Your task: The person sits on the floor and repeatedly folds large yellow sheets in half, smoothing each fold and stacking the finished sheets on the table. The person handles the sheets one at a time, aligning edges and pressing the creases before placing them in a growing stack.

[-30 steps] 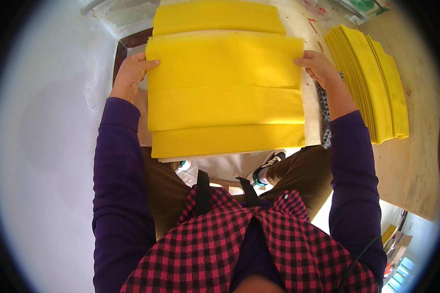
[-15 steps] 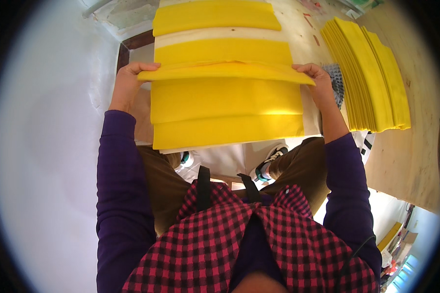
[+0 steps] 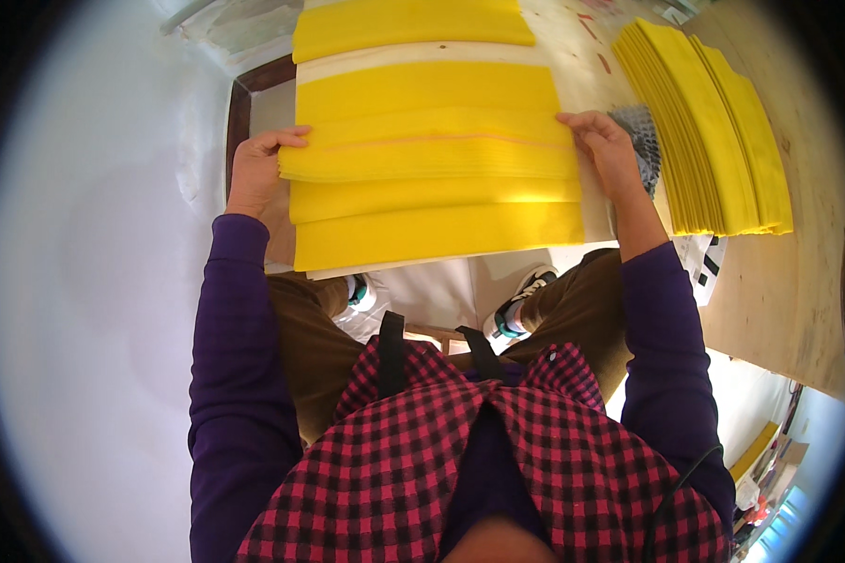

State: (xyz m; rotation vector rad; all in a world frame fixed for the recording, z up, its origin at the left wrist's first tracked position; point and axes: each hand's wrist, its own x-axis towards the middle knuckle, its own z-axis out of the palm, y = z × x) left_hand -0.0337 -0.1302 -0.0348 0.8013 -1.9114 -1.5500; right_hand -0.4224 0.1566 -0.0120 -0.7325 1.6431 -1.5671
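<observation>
In front of me a yellow cloth (image 3: 432, 86) lies spread on a pale wooden board, with layered folds running from left to right. Across its middle is a pleated strip of yellow cloth (image 3: 432, 159), its stacked edges showing on the side toward me. My left hand (image 3: 261, 169) pinches the strip's left end, fingertips on top. At the opposite end my right hand (image 3: 607, 155) has its fingers closed on the edge; its thumb is partly hidden. Nearer to me, flatter yellow layers (image 3: 432, 235) reach the board's front edge.
Another folded yellow cloth (image 3: 413, 26) lies farther back on the board. To the right, a pleated stack of yellow cloth (image 3: 690, 131) rests on a wooden tabletop (image 3: 770, 291), beside a grey textured item (image 3: 640, 141). A white wall (image 3: 94, 263) stands close on my left.
The strip that both hands held raised has come down flat onto the cloth, its layered edges now showing. My hands have stayed at its two ends. The whole view has shifted slightly.
</observation>
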